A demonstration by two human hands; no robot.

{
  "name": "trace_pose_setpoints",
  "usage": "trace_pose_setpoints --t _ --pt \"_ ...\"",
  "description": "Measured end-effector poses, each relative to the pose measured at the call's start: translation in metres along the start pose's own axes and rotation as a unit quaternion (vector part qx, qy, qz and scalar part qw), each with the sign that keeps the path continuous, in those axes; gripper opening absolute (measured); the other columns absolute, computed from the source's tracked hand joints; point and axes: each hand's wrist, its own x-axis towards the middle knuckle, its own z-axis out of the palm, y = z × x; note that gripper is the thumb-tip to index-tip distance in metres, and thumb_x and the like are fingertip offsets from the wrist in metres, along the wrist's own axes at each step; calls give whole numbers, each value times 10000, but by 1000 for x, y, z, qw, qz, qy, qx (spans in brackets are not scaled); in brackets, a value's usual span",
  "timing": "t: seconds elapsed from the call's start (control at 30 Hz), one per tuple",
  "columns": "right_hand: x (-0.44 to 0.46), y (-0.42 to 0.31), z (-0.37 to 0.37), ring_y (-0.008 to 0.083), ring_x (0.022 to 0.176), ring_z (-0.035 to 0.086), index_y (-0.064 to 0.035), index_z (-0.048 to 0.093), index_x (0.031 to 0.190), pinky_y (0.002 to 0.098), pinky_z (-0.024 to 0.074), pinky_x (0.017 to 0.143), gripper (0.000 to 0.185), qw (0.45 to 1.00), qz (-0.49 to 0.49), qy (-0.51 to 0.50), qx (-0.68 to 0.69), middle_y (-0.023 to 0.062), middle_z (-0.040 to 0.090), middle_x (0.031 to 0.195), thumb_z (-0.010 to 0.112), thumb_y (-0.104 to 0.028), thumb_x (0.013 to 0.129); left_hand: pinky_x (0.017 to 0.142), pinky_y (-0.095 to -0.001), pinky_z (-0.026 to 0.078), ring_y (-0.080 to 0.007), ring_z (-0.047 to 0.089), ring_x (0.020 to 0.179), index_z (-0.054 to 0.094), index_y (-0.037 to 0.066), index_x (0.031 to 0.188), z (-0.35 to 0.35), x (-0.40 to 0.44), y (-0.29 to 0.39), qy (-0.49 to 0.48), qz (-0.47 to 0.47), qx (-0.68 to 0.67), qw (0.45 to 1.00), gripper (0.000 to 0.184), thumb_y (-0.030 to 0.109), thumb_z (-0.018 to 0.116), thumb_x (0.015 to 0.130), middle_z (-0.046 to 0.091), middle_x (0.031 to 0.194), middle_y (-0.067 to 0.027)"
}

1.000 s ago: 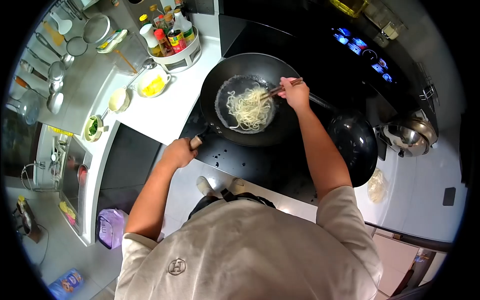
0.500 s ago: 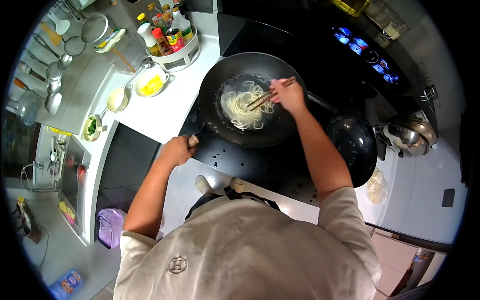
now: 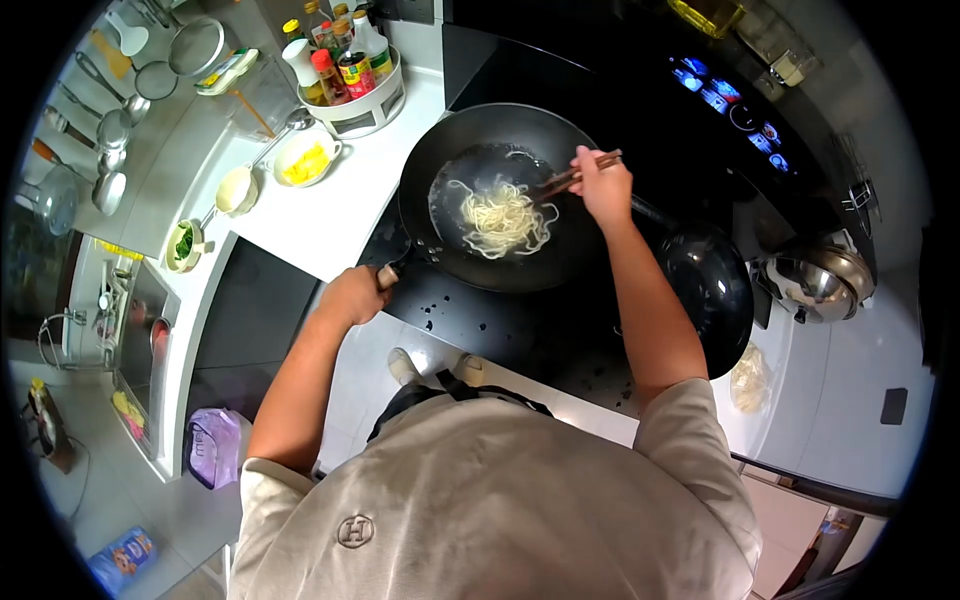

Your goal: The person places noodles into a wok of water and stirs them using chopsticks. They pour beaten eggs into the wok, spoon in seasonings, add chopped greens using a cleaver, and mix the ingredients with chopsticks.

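A dark wok sits on the black cooktop with water in it. Pale noodles lie clumped in the water near its middle. My left hand is closed around the wok handle at the lower left of the pan. Above the wok's right side, my right hand grips a pair of wooden chopsticks. Their tips point left toward the noodles and are blurred, so I cannot tell whether they touch them.
On the white counter at left stand a bowl of yellow pieces, a small pale bowl and a bowl of chopped greens. A round rack of bottles is behind them. A black lid-like pan and a steel pot are at right.
My right hand has moved right and slightly down, drawing the chopsticks back from the noodles' middle. The noodles have gathered into a tighter clump. My left hand keeps its hold.
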Motion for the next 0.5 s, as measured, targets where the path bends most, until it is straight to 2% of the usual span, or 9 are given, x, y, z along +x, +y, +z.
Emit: trace_pose_setpoints --t 0.07,0.17,0.27,0.3,0.33,0.4,0.47,0.5 --pt "1 9 -6 140 563 648 34 671 847 259 526 527 269 996 16 3 -90 84 689 737 625 -223 913 789 -433 521 -369 659 880 677 29 940 0 -1 1 -1 -2 4 1000 291 276 644 789 687 915 -208" --pt "-8 29 15 149 583 661 25 677 863 261 532 539 228 991 36 -112 58 84 694 758 648 -198 896 792 -429 523 -368 660 885 679 25 938 1 0 1 1 -2 -8 1000 294 273 649 784 688 920 -209" --pt "-7 19 6 148 523 640 12 659 805 256 513 480 282 994 19 -62 83 97 672 694 610 -240 921 796 -428 523 -369 659 890 681 23 934 1 1 1 -1 -6 10 1000 293 272 650 782 686 922 -215" --pt "-9 5 -2 146 489 624 10 644 780 256 504 455 316 999 21 -15 42 105 661 668 591 -262 933 796 -428 524 -369 659 891 682 23 935 0 1 0 -1 -6 10 1000 294 272 651 782 686 923 -216" --pt "-2 6 -12 143 477 616 13 643 783 260 503 449 321 999 36 -30 19 107 663 676 595 -268 930 797 -428 524 -369 659 892 683 22 936 0 1 0 -3 -6 10 1000 295 272 652 781 685 923 -217" --pt "-1 14 -10 147 502 629 11 657 810 258 512 472 307 994 48 -77 62 98 666 683 597 -266 927 796 -428 524 -369 660 891 685 22 940 2 1 0 -8 -6 7 1000 298 272 653 781 685 923 -218" --pt "-16 26 19 149 552 653 16 669 846 255 525 509 286 984 65 -154 69 92 678 714 603 -251 922 795 -429 524 -369 660 888 686 22 944 0 2 0 -10 -8 3 1000 301 273 655 781 685 923 -218" --pt "-23 25 28 149 603 671 20 677 870 256 536 543 264 990 47 -111 72 90 688 746 600 -228 921 794 -429 524 -369 660 888 686 21 945 -1 3 0 -7 -5 5 1000 301 272 655 781 685 924 -218"
